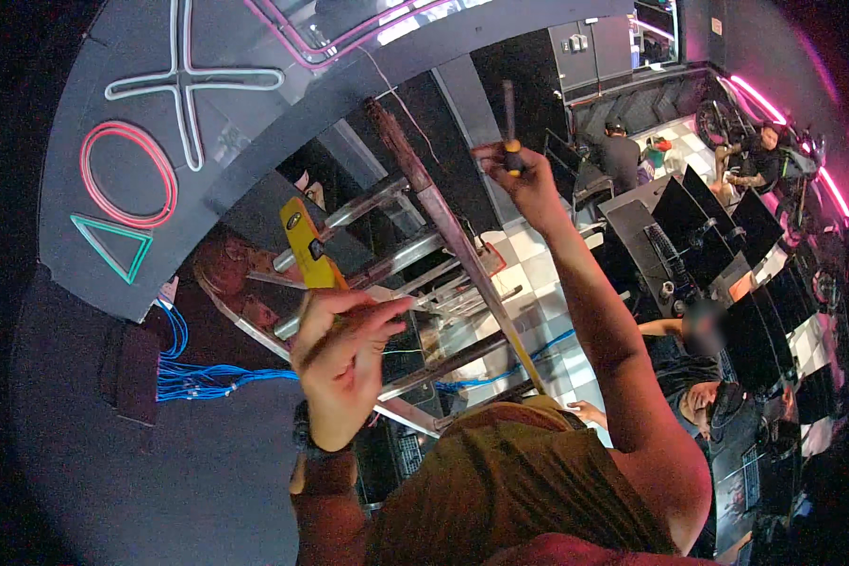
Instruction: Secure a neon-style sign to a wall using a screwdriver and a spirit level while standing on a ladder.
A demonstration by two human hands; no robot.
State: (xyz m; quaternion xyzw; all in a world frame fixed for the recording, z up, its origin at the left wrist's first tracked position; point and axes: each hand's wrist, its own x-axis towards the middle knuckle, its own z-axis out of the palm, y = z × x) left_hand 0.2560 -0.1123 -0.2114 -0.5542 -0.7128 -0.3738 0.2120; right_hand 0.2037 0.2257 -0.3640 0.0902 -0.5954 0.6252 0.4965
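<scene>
My right hand (524, 184) is raised ahead of me, its fingers closed round the yellow-and-black handle of a screwdriver (511, 132). The screwdriver's shaft points up, touching nothing that I can see. Lower and to the left, my left hand (340, 363) is in front of a metal ladder (457, 236), with a dark band on its wrist. Its thumb and fingers come together in a pinch; anything between them is too small to make out. Just behind that hand, a yellow plate (307, 247) sits at the ladder's rungs.
Blue cables (217, 382) run from a dark box (132, 368) on the wall toward the ladder. Neon shapes (129, 176) hang on the upper left wall. Below right, a person (698, 406) is close to desks with monitors (698, 212). Two more people are farther back, near a motorcycle (802, 179).
</scene>
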